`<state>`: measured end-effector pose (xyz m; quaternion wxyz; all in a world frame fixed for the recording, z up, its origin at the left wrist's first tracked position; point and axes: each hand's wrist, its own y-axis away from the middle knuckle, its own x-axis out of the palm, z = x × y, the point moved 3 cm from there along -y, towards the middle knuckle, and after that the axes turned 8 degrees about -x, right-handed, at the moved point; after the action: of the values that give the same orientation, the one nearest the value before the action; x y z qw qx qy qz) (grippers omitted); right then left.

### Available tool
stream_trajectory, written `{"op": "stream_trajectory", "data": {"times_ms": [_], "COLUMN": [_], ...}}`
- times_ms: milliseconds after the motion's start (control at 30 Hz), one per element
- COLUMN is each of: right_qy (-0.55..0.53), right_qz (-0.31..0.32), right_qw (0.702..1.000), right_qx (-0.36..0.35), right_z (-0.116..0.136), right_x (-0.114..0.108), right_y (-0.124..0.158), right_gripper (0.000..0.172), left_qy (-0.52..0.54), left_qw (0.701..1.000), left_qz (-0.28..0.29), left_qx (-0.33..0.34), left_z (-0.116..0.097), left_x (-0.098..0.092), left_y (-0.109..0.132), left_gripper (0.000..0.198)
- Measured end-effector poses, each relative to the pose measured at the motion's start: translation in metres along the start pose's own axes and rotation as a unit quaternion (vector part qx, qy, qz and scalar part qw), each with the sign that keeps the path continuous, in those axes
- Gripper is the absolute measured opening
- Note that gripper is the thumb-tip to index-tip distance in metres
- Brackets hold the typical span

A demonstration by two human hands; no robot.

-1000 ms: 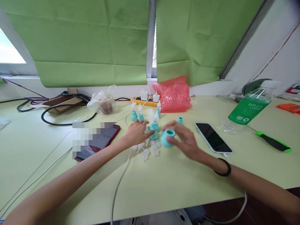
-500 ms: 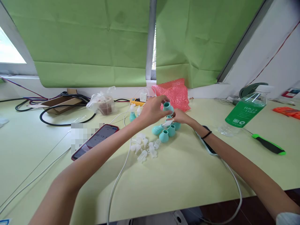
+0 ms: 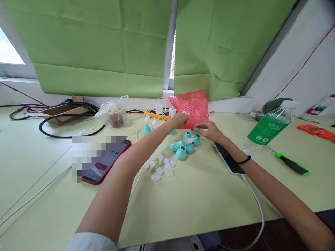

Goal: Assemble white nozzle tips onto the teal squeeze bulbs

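Note:
My left hand (image 3: 181, 119) is closed above the table in front of the pink bubble wrap; whatever its fingers hold, if anything, is hidden. A small teal bulb (image 3: 173, 132) shows just below that wrist. My right hand (image 3: 208, 131) has loosely stretched fingers over the back of a cluster of teal rubber bulbs (image 3: 181, 152); contact with the rearmost one is unclear. Across this cluster lies a teal bulb with a translucent white nozzle (image 3: 189, 141). Several loose translucent nozzles (image 3: 168, 169) lie nearer me. Bulbs with nozzles fitted (image 3: 147, 129) stand left of my left forearm.
Pink bubble wrap (image 3: 195, 108) lies by the window, beside a yellow power strip (image 3: 157, 115). A red-edged phone (image 3: 107, 162) is at left. Another phone (image 3: 227, 158) lies under my right wrist. A green-labelled bottle (image 3: 269, 129) and screwdriver (image 3: 293, 164) are at right.
My left hand has moved back toward the bubble wrap, and the teal bulb it held upright no longer shows in its fingers. My right hand has shifted slightly right, its fingers straighter.

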<state>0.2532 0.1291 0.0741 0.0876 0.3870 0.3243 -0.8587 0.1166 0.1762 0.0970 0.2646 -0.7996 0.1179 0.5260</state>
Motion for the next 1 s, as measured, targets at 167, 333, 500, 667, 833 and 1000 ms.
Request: {"op": "stream_trajectory", "data": {"times_ms": [167,333,500,667,833,1000], "right_qy": [0.115,0.086,-0.001,-0.017,0.033,0.081], "right_qz": [-0.044,0.093,0.161,0.090,0.036,-0.063], "right_qw": [0.986,0.977,0.969,0.985,0.993,0.991], "right_qx": [0.117,0.171,0.187,0.146,0.106,0.087], "right_z": [-0.044,-0.073,-0.071,-0.069,-0.062,-0.039], "right_x": [-0.023,-0.018,-0.008,-0.001,0.009,-0.001], "right_y": [-0.013,-0.012,-0.001,-0.009,-0.021,-0.022], "right_gripper": [0.029,0.023,0.028,0.033,0.033,0.030], "left_qy": [-0.035,-0.045,-0.050,-0.048,-0.032,0.003], "left_qw": [0.998,0.996,0.996,0.994,0.996,0.999], "left_qz": [-0.007,-0.016,0.014,0.032,0.020,-0.034], "left_qx": [0.052,0.076,0.071,0.089,0.085,0.035], "left_z": [-0.013,-0.030,-0.032,-0.034,-0.027,-0.013], "left_x": [-0.008,-0.006,-0.001,-0.006,-0.010,-0.026], "left_y": [0.014,0.047,0.061,0.071,0.078,0.077], "left_gripper": [0.027,0.027,0.028,0.031,0.019,0.026]}}
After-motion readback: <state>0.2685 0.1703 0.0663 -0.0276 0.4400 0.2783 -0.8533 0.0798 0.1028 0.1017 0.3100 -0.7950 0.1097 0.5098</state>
